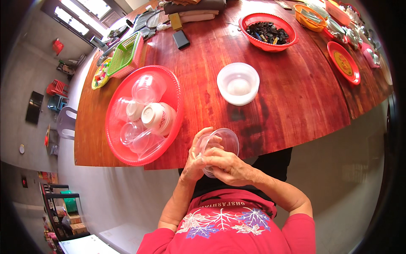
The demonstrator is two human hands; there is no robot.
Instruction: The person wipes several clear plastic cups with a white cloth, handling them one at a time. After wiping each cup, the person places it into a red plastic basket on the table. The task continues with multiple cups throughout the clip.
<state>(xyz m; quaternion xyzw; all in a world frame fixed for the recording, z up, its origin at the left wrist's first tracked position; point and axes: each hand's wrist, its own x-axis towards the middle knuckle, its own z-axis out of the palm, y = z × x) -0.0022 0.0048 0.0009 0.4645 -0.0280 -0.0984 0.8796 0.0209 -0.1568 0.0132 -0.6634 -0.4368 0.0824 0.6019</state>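
Observation:
Both my hands hold a clear plastic bowl (pixel 223 144) just off the near edge of the red wooden table (pixel 287 97). My left hand (pixel 198 154) grips its left side, fingers curled over the rim. My right hand (pixel 228 167) cups it from below and the right. A stack of white translucent plastic bowls (pixel 238 83) stands on the table beyond my hands. To the left lies a large round red basket (pixel 173 91) holding several clear plastic cups (pixel 148 89) and white paper cups (pixel 157 117).
A red basket of dark pieces (pixel 268 31) sits at the far middle. A green basket (pixel 125 56), a black phone (pixel 181 39), an orange basket (pixel 310 17) and a red plate (pixel 344 62) lie around the table. Red and grey chairs (pixel 59 99) stand at far left.

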